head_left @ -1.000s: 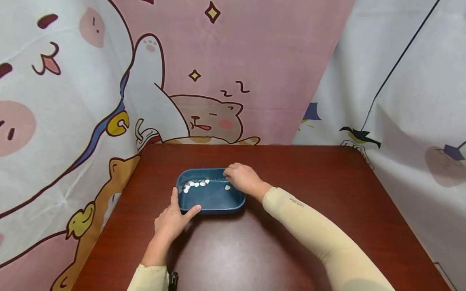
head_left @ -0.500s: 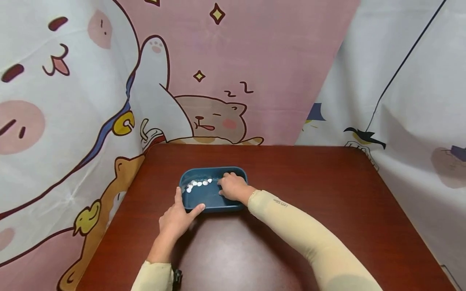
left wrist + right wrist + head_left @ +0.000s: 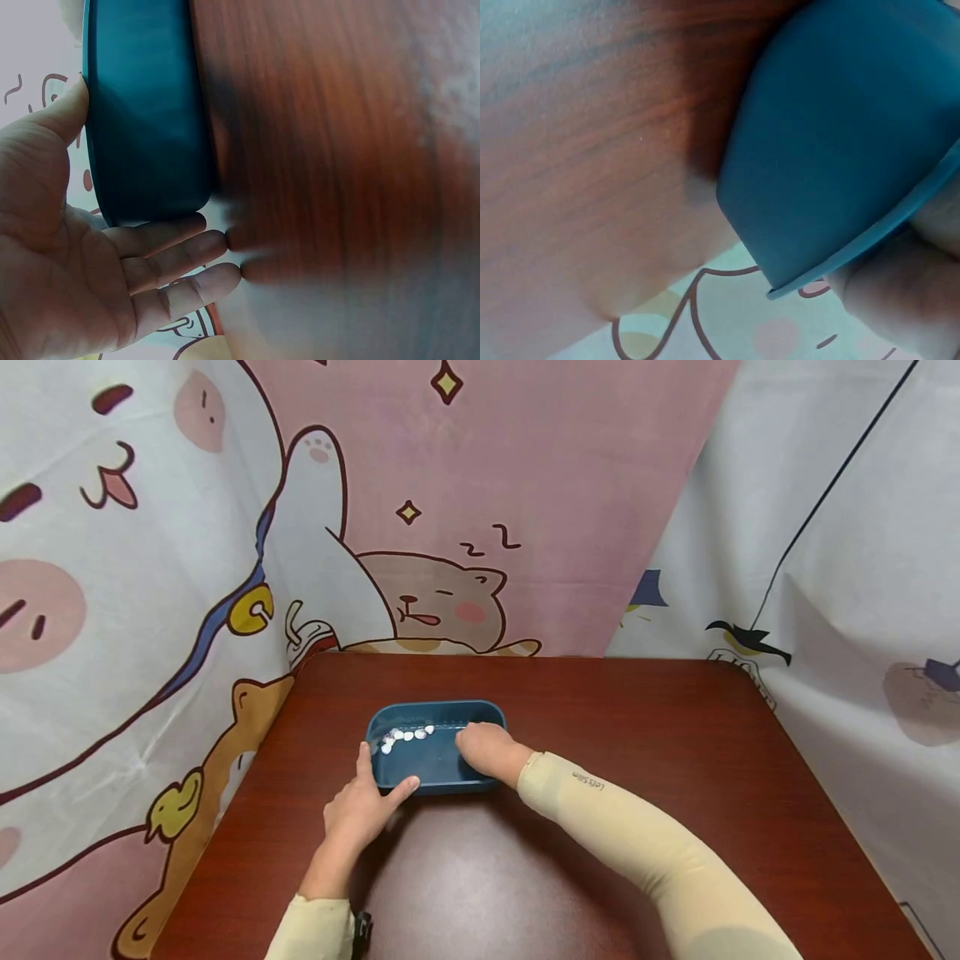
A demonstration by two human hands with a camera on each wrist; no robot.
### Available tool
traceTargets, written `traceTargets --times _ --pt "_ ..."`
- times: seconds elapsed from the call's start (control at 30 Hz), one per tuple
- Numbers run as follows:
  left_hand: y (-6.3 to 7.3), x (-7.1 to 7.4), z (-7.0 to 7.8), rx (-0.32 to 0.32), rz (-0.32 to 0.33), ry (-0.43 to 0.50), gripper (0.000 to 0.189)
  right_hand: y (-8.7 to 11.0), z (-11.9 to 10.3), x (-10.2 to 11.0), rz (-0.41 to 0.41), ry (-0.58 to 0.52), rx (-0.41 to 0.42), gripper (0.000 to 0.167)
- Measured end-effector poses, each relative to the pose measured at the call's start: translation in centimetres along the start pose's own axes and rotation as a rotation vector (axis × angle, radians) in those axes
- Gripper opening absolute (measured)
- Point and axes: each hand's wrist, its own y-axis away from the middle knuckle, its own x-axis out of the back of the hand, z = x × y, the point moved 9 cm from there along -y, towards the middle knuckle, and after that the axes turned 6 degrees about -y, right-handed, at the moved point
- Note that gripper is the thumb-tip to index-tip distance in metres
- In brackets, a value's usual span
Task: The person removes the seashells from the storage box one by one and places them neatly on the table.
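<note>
A blue rectangular tray (image 3: 412,772) with rounded corners sits on the table in the head view. My left hand (image 3: 356,810) steadies its near left corner, thumb on the front rim and index finger along the left side. In the left wrist view, the other fingers (image 3: 176,244) extend nearly straight beside the tray's end. My right hand (image 3: 487,750) reaches inside the right part of the tray, knuckles up. Its fingertips are hidden, so I cannot tell what they hold. Small white pebble-like pieces (image 3: 408,736) form a bent row at the tray's left and far side.
The reddish-brown wooden table (image 3: 637,710) extends around the tray. Behind and beside it hang cloths with cartoon animals (image 3: 442,602). A dark band (image 3: 362,935) is on the left wrist.
My right hand has gone from the far right rim down into the tray, and its fingers have drawn in. The single white piece at the right is now out of sight. The left hand keeps its place.
</note>
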Motion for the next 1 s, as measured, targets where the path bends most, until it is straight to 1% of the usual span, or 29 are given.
traceTargets --times 0.03,0.13,0.27,0.4,0.5,0.6,0.83,0.93,1.0 --pt "0.0 0.0 0.0 0.000 0.000 0.000 0.130 0.0 0.0 0.0 0.009 -0.003 0.004 0.021" --pt "0.0 0.0 0.0 0.000 0.000 0.002 0.131 -0.2 0.3 -0.2 0.011 -0.025 0.023 0.019" --pt "0.0 -0.1 0.0 0.003 -0.003 0.003 0.131 -0.3 0.5 -0.6 -0.034 -0.042 0.064 0.012" --pt "0.0 -0.2 0.0 0.005 -0.009 0.007 0.130 -0.2 0.4 -0.9 -0.076 -0.018 0.090 0.005" --pt "0.0 -0.1 0.0 0.007 -0.013 0.011 0.131 0.0 0.3 -1.1 -0.107 -0.030 0.085 0.009" --pt "0.0 -0.2 -0.1 0.013 -0.017 0.012 0.132 0.2 0.2 -1.1 -0.130 -0.064 0.080 0.014" --pt "0.0 -0.1 0.0 0.019 -0.018 0.018 0.130 0.6 0.3 -0.8 -0.105 -0.119 0.085 0.009" --pt "0.2 -0.1 0.1 0.018 -0.014 0.021 0.129 0.7 0.2 -0.7 -0.084 -0.150 0.103 0.007" --pt "0.3 0.0 0.1 0.020 -0.011 0.020 0.129 0.7 0.1 -0.7 -0.061 -0.192 0.124 0.007"
